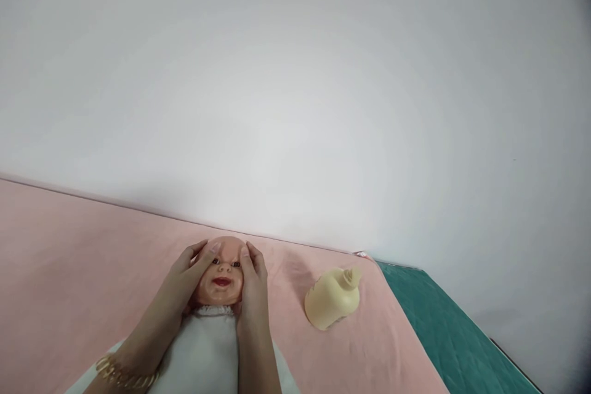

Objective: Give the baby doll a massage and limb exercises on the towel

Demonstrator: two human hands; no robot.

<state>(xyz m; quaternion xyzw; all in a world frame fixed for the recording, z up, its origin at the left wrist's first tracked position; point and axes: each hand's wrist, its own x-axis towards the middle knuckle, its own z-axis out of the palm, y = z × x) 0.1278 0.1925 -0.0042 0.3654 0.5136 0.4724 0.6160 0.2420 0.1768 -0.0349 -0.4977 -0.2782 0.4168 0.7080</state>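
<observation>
You have the doll [215,323] lying face up on the pink cloth [83,265], its head near the wall [295,111] and its body toward you. Your left hand [181,280] and right hand [255,283] cup its head from both sides, fingers grasping it between them, with your thumbs up on the brow. A white garment [201,360] covers its body below the neck. To your right, apart from the doll, stands a pale yellow bottle [330,303]; green quilted fabric [450,326] shows beyond the cloth's edge.
</observation>
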